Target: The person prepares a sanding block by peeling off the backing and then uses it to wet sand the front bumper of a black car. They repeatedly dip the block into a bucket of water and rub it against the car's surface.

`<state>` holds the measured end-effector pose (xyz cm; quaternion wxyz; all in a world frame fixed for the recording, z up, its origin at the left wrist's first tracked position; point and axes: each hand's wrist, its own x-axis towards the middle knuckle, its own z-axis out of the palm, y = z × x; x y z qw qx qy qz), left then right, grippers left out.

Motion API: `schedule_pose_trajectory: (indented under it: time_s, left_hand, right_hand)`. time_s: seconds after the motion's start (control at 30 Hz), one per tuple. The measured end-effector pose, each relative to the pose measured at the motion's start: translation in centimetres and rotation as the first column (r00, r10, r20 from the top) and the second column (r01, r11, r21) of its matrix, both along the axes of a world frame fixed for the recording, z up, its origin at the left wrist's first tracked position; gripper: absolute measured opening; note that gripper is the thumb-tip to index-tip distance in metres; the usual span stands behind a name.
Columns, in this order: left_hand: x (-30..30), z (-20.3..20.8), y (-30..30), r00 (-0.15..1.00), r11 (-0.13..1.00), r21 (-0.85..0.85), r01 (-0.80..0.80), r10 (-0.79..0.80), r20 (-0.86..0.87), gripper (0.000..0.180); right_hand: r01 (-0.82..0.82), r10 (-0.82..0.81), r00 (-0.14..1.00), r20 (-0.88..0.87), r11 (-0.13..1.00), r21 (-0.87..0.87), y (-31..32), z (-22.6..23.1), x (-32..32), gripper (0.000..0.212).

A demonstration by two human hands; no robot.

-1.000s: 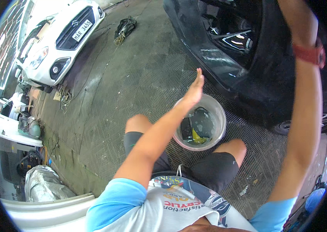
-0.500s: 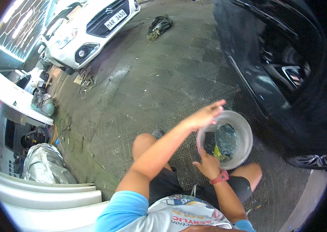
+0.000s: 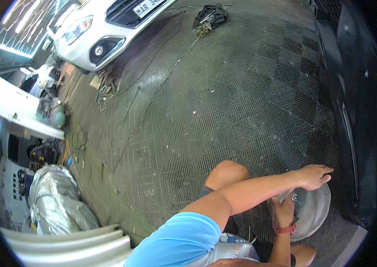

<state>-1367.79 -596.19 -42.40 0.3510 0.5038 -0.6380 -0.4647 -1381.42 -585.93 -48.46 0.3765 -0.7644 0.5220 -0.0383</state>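
Observation:
A round grey bucket stands on the floor at the lower right, between my legs and the black car. It holds water, partly hidden by my arms. My left hand stretches across its far rim towards the car, holding nothing, fingers extended. Below that forearm, my right hand reaches into the bucket's near left side, a red band on its wrist. Its thumb stands apart, while the fingertips are partly covered, so I cannot see whether they grip anything.
Dark ribbed matting covers the floor. A white car stands at the far left, near a black bag. Metal scraps lie by its bumper. A silver-covered object and white panels are on the left.
My view has shifted, so the bucket sits farther right and lower. My left arm now extends across it towards the black car. The dark block and yellow-green piece in the bucket are now hidden.

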Motion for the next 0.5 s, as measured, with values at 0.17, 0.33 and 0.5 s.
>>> schedule_pose_trajectory:
  time_s: [0.17,0.33,0.5]
  left_hand:
    - [4.4,-1.1,-2.7,0.988,0.993,0.019,0.119,-0.117,-0.102,0.055]
    - [9.6,-3.1,-5.0,0.938,0.999,-0.019,-0.044,0.034,-0.344,0.049]
    - [14.7,-3.1,-7.3,0.904,0.948,-0.136,-0.287,0.222,-0.365,0.057]
  right_hand:
    - [0.192,-0.202,0.979,-0.037,0.965,-0.178,-0.2,-1.0,1.8,0.066]
    - [0.161,-0.213,0.967,-0.142,0.937,-0.310,-3.0,-2.1,4.0,0.042]
    - [0.164,-0.202,0.961,-0.190,0.967,-0.196,-6.4,-1.0,9.8,0.057]
